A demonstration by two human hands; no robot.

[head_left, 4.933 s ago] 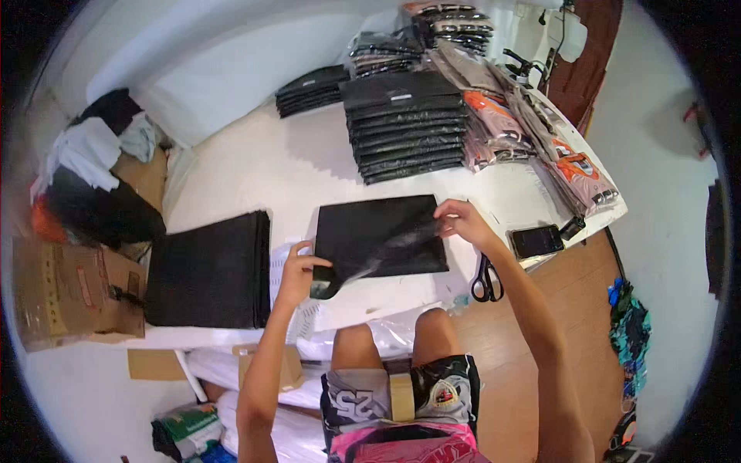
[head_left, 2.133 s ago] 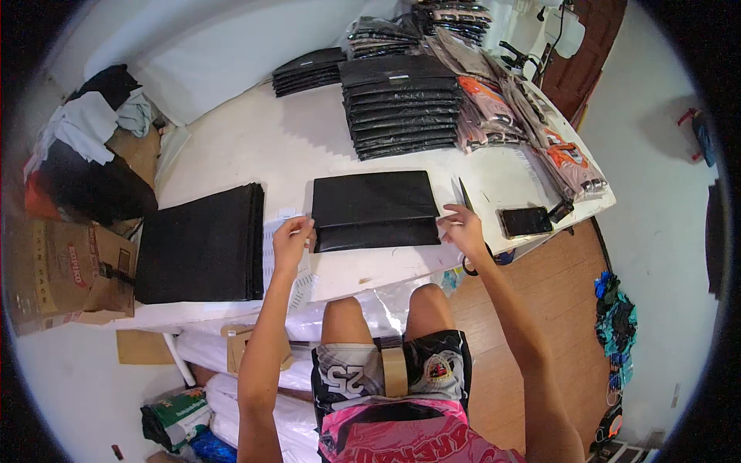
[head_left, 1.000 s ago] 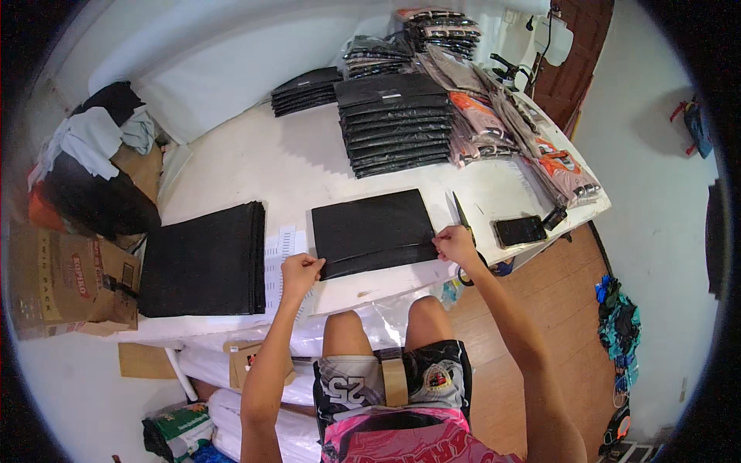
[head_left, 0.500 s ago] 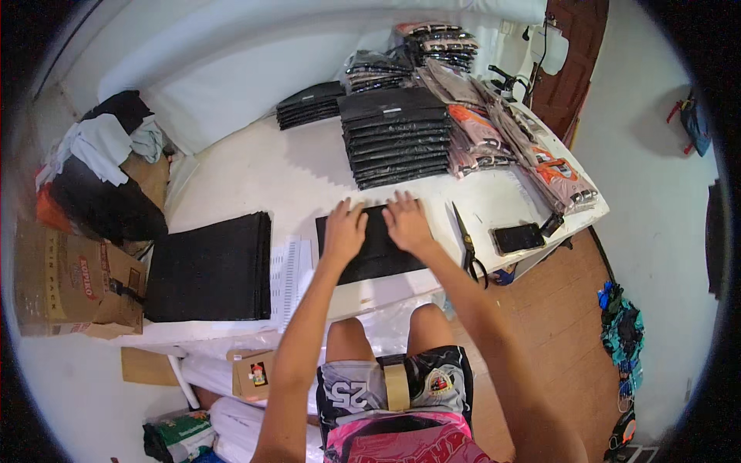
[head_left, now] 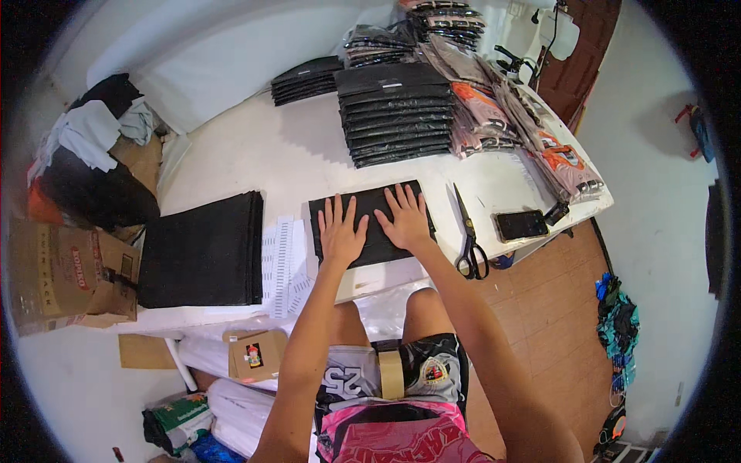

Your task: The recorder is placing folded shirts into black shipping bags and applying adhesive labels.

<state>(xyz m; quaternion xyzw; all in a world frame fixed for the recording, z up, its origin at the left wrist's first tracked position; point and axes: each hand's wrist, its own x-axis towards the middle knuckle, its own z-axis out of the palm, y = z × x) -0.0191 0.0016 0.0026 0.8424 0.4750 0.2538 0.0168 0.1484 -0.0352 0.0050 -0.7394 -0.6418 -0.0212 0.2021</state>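
Note:
A flat piece of black material (head_left: 378, 245), folded and roughly rectangular, lies on the white table in front of me. My left hand (head_left: 341, 233) is pressed flat on its left half, fingers spread. On the right half my right hand (head_left: 406, 221) also rests palm down, with its fingers apart. Neither hand grips anything. To the left lies a stack of larger black sheets (head_left: 202, 251), beside white printed papers (head_left: 283, 266). Just right of the black piece are black-handled scissors (head_left: 468, 239).
Neat piles of black packets (head_left: 395, 116) stand at the back, with clear-bagged pink and orange goods (head_left: 486, 112) beside them. A phone (head_left: 522, 225) lies near the right edge. At the left are a cardboard box (head_left: 73, 270) and heaped cloth (head_left: 96, 181). A roll of tape (head_left: 391, 374) is on my lap.
My hands have come down from the far edge onto the middle of the black piece. Their fingers, bent before, now lie straight and spread. The whole view has shifted slightly.

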